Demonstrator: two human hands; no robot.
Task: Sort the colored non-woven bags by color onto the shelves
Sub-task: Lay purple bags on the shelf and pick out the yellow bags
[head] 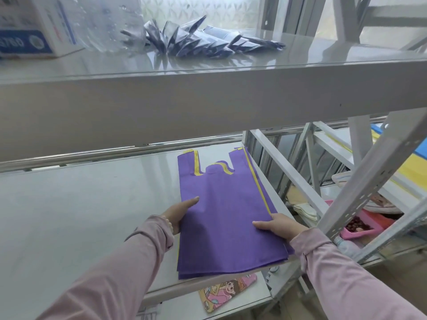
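Note:
A flat stack of purple non-woven bags with yellow trim lies on the right end of the grey middle shelf, handles pointing away from me. My left hand holds the stack's left edge, thumb on top and fingers underneath. My right hand holds the right edge the same way, thumb lying across the purple fabric. The stack's near end hangs slightly over the shelf's front edge.
The upper shelf carries dark folded packets, clear plastic and a white and blue box. A cartoon-printed pouch lies on the shelf below. Slanted metal braces and a pink tray stand at the right.

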